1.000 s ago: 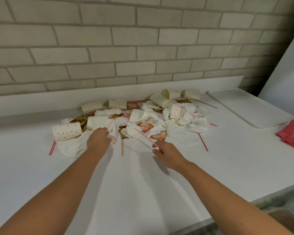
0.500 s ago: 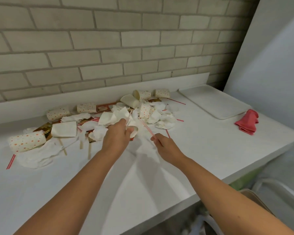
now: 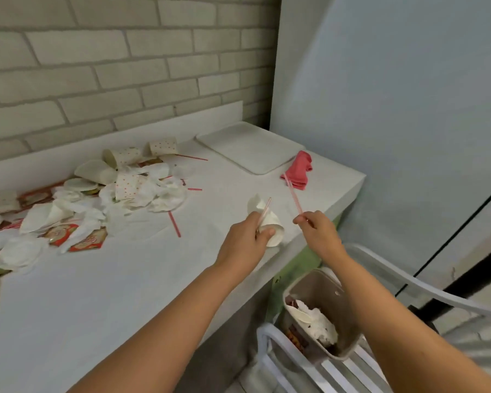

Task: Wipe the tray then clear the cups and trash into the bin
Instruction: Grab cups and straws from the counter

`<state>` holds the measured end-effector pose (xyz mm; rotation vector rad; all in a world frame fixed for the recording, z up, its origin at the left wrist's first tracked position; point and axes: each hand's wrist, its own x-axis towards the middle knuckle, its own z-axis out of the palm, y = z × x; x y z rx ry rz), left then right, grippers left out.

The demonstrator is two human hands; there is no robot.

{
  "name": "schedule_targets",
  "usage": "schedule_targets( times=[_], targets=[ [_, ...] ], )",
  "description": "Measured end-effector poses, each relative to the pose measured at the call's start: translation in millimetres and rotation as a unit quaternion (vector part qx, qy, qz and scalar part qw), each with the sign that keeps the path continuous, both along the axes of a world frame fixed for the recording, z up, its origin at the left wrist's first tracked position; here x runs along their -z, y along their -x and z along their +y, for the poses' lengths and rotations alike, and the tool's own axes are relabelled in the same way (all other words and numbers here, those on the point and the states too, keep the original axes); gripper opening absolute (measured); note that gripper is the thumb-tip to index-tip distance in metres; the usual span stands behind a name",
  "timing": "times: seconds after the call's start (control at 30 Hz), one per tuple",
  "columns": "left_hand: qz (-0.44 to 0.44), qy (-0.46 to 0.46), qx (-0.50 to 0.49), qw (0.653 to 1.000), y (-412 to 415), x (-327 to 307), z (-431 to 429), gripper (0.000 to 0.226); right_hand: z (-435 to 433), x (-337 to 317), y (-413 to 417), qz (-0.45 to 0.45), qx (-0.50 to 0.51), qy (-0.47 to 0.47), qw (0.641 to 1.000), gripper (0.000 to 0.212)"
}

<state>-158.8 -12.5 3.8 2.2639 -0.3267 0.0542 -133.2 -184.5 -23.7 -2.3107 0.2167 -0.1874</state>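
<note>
My left hand (image 3: 245, 239) is closed on a white paper cup (image 3: 271, 226) with a napkin and a red straw bunched against it, above the counter's front right edge. My right hand (image 3: 318, 232) pinches a red striped straw (image 3: 293, 195) that points up and away. The grey bin (image 3: 328, 282) sits below the counter on a white chair and holds napkins and wrappers. The white tray (image 3: 250, 146) lies at the counter's far right corner, with the pink cloth (image 3: 301, 168) next to it. A pile of dotted cups (image 3: 125, 157), napkins and wrappers covers the counter's left half.
The white counter (image 3: 119, 279) ends against a brick wall behind and a pale blue wall at the right. Loose red straws (image 3: 174, 224) lie near the pile. A white slatted chair (image 3: 309, 367) stands under the bin, below and right of the counter edge.
Both hands have carried their trash rightward from the pile to the counter's right edge. My view has swung right and down, so the bin and chair now show.
</note>
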Motion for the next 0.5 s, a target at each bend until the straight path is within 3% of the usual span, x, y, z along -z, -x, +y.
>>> schedule_targets(
  times=[0.37, 0.43, 0.5],
  targets=[
    [0.080, -0.030, 0.122, 0.989, 4.0, 56.2, -106.0, 0.035, -108.4, 102.6, 44.3, 0.239, 0.045, 0.017, 0.970, 0.020],
    [0.098, -0.032, 0.137, 0.985, 3.5, 67.2, -114.6, 0.036, -118.1, 111.8, 49.3, 0.304, 0.031, 0.026, 0.952, 0.029],
    [0.107, -0.039, 0.150, 0.982, 2.8, 76.1, -120.0, 0.041, -126.1, 111.7, 49.9, 0.312, 0.025, 0.031, 0.949, 0.040]
  ],
)
